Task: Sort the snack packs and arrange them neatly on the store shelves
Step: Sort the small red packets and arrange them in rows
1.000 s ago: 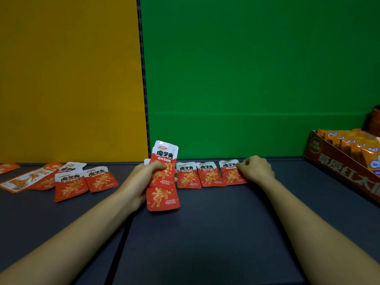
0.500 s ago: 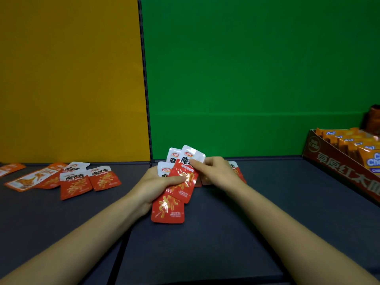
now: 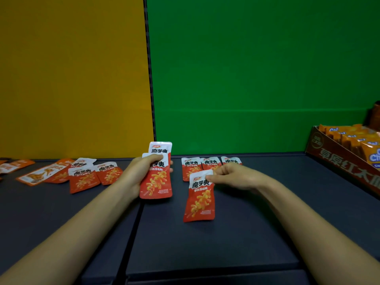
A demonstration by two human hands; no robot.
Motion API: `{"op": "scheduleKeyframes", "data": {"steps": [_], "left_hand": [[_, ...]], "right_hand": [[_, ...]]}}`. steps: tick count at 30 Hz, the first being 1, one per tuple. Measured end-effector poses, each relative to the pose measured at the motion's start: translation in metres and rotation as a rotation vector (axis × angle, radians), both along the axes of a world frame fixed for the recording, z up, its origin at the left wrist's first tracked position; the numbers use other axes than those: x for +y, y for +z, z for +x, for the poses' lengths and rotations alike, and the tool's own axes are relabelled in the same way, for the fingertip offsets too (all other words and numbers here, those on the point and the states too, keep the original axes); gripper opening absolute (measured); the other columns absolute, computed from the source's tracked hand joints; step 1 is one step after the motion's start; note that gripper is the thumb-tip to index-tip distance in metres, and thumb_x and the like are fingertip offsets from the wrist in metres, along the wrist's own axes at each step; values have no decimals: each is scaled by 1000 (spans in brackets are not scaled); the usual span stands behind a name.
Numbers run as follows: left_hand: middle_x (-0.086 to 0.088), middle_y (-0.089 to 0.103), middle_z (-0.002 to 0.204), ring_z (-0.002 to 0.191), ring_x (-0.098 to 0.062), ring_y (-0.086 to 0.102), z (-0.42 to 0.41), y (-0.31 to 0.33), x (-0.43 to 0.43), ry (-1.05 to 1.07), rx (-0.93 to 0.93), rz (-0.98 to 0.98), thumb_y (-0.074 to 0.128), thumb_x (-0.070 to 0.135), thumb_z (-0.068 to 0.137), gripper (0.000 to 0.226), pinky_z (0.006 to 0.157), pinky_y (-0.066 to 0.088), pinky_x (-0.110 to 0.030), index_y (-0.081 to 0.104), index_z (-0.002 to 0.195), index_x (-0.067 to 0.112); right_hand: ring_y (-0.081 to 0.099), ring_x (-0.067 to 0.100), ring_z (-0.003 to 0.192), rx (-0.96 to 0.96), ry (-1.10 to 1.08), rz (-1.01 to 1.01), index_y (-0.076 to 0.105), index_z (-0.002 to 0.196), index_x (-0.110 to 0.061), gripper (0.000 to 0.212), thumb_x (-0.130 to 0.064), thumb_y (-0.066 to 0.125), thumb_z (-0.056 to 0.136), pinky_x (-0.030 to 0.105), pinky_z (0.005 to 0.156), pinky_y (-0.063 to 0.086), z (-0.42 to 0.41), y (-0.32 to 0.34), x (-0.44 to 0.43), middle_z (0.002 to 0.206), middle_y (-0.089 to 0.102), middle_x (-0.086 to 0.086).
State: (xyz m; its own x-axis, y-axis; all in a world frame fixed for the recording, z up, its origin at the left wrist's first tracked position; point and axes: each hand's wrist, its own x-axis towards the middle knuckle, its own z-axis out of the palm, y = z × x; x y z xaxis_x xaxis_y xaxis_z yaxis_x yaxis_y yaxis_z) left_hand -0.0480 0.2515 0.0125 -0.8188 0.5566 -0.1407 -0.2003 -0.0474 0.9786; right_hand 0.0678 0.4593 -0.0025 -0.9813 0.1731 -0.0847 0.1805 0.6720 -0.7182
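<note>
Head view: my left hand is up over the shelf, wrist bent, fingers curled round a small stack of packs, two I think. My right hand pinches one pack by its top corner, just in front of the row at the back.

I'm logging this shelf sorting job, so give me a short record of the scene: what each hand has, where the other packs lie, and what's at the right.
left-hand grip: holds stacked red packs, at least two, upright
right-hand grip: pinches single red pack by its white top corner
back row: three red packs side by side near green wall
left pile: loose packs, red or orange, some overlapping
right edge: brown display box holding orange bags
surface: dark shelf
</note>
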Motion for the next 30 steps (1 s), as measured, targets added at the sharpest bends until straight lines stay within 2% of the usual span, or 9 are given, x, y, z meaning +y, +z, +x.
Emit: {"op": "scheduleKeyframes", "data": {"steps": [2,5,14,16,18,20,22,26,30], "left_hand": [[-7,72,60,44,-15,66,3,2,1,-46,-37,-25,47,17,93,14,41,51,-20,55,102,11],[-10,70,55,41,-16,65,7,1,4,-91,-39,-74,47,16,92,8,40,52,-20,54,94,11],[-2,74,66,54,-11,69,9,-6,9,-202,75,-64,54,13,92,10,52,57,-22,62,97,11],[-3,74,68,56,-11,70,12,-7,9,-237,106,-80,56,13,91,8,53,56,-20,63,92,11],[-4,75,74,61,-12,71,16,-8,11,-265,138,-91,59,15,89,9,56,57,-21,65,93,11],[-7,76,81,65,-14,71,20,-10,14,-292,151,-72,61,15,87,12,62,58,-23,67,97,11],[-10,75,86,67,-15,71,25,-12,19,-313,161,-57,62,14,86,17,67,58,-25,68,102,10],[-7,76,82,64,-13,71,35,-13,25,-330,161,-39,64,13,84,15,62,58,-22,68,99,12],[-8,76,81,62,-14,71,36,-13,25,-274,180,-21,65,15,84,17,58,57,-22,67,99,9]], "right_hand": [[29,11,49,21,3,46,42,53,-21,44,-42,57,89,26,54,27,-2,0,-6,55,35,-1],[25,8,46,33,2,141,34,52,-22,48,-40,57,90,26,53,23,-5,-4,-15,52,29,-4],[37,7,49,122,-77,314,57,58,-23,39,-42,54,91,18,47,27,-3,-4,-16,52,43,-5],[53,8,60,227,-126,217,61,62,-24,40,-43,48,94,16,61,40,-2,-1,-16,60,58,-5],[67,9,82,296,-127,-46,65,69,-22,39,-41,44,96,17,83,49,-2,-1,-18,83,71,-2],[70,14,92,305,-102,-259,70,79,-15,41,-40,43,96,19,88,52,-7,-2,-21,95,74,3],[69,22,99,317,-104,-307,71,93,-4,45,-40,45,96,29,93,52,-10,-5,-23,102,74,10],[66,23,91,357,-144,-322,63,94,7,39,-30,51,95,39,94,51,-11,-3,-22,106,70,22],[55,19,73,444,-232,-212,60,65,-20,36,-53,57,78,49,76,49,-5,4,-8,73,64,7]]}}
